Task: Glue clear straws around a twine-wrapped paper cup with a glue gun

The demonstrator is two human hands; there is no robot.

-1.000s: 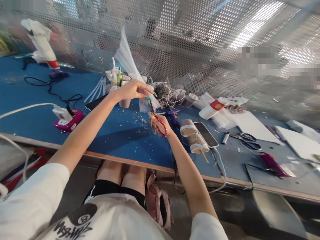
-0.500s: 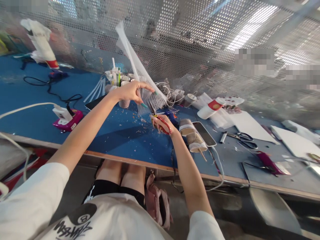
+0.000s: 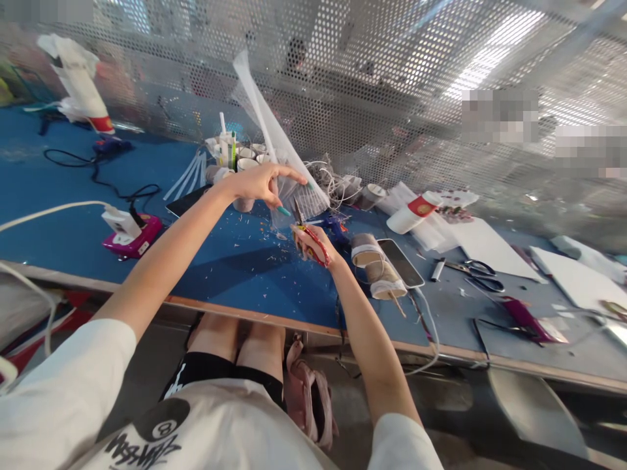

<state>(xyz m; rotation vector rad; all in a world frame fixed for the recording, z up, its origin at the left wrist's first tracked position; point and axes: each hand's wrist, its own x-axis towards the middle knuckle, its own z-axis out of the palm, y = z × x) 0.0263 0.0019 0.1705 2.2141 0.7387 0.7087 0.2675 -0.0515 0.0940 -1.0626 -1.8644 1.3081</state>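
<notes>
A long translucent white sheet [image 3: 289, 156], gathered narrow at its top and fanned out at its lower end, stands slanted above the blue table. My left hand [image 3: 262, 185] grips it near the lower part, thumb and fingers on either side. In my right hand [image 3: 309, 245] are red-handled scissors [image 3: 321, 249], their blades pointing up against the sheet's lower edge. Small scraps [image 3: 264, 258] lie scattered on the table below both hands.
Behind are paper cups [image 3: 247, 164], white strips and tangled white cord [image 3: 337, 186]. Right of my right hand lie cup pieces [image 3: 385, 277], a phone [image 3: 399, 261] and dark-handled scissors [image 3: 482, 274]. A pink power strip [image 3: 132, 238] sits left. A perforated metal screen [image 3: 382, 78] stands behind.
The sheet's top has shifted slightly right and down. My right hand and the scissors have moved a little left, and my left hand has moved slightly right.
</notes>
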